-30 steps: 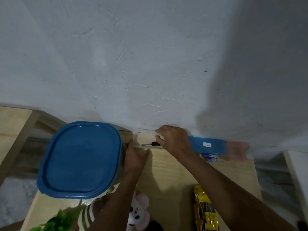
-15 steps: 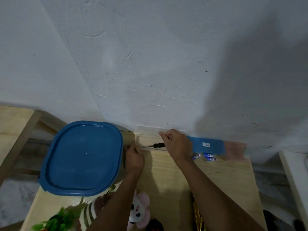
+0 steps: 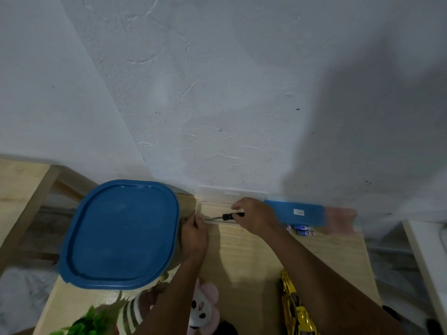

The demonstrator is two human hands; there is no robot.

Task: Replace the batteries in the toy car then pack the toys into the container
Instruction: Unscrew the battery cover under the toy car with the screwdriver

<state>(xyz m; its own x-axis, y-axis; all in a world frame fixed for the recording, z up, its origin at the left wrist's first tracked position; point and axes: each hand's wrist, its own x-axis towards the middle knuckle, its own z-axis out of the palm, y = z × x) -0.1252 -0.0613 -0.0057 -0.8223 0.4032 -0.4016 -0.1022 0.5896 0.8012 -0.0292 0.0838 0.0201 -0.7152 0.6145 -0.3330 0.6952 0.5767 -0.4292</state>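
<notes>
The right hand (image 3: 256, 215), at centre frame, gripped a black-handled screwdriver (image 3: 227, 216) with its tip pointing left. The left hand (image 3: 194, 234), just left of it and not touching it, pinched the left edge of a clear case (image 3: 232, 193) lying against the wall. Loose batteries (image 3: 302, 230) lay just right of the right hand, below a flat blue box (image 3: 295, 212). The blue-lidded container (image 3: 121, 233) sat left of centre. The gold toy car (image 3: 295, 308) lay at lower right on the tabletop (image 3: 254, 257), with a plush toy (image 3: 203, 308) at bottom centre.
</notes>
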